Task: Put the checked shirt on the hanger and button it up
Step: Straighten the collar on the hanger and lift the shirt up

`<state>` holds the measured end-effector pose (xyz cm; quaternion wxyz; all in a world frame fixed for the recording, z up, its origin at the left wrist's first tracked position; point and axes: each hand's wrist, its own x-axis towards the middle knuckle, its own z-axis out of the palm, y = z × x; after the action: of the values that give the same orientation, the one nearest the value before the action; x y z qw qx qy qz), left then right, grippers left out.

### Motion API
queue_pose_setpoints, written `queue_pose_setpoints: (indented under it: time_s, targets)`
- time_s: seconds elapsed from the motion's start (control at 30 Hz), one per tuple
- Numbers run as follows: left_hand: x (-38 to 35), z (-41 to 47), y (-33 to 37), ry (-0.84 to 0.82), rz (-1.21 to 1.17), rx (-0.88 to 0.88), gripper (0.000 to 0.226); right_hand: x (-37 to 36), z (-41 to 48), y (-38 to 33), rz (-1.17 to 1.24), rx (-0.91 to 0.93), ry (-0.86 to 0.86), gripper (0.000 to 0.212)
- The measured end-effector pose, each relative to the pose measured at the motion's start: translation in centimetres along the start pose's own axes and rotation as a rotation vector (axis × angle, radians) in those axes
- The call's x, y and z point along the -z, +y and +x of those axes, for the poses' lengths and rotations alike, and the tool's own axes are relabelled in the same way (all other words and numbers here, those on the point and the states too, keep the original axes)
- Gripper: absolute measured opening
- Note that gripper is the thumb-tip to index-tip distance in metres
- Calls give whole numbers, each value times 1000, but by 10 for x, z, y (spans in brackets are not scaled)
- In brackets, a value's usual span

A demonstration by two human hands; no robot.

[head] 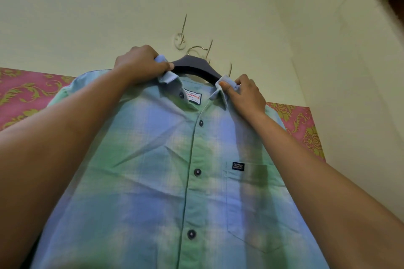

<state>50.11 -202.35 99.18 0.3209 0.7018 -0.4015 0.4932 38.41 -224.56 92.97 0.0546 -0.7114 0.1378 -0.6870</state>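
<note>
The blue and green checked shirt (153,170) hangs on a dark hanger (192,67), whose metal hook (196,48) sits over a wall hook (180,39). Its placket is closed with dark buttons down the front, while the collar button near the label is undone. My left hand (141,62) grips the left collar fold together with the hanger's shoulder. My right hand (244,93) pinches the right collar fold against the hanger's other arm. A chest pocket (251,203) with a small dark label faces me.
A pale yellow wall (109,6) stands behind the shirt, with a corner at the right. Pink and gold patterned wallpaper (24,91) runs along the lower wall on both sides. A dark opening (396,8) shows at the far right.
</note>
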Motion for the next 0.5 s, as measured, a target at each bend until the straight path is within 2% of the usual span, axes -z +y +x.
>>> queue_pose_setpoints:
  time_s: [0.5]
  targets:
    - [15, -1, 23, 52, 153, -75, 44, 3, -4, 7, 79, -45, -55, 53]
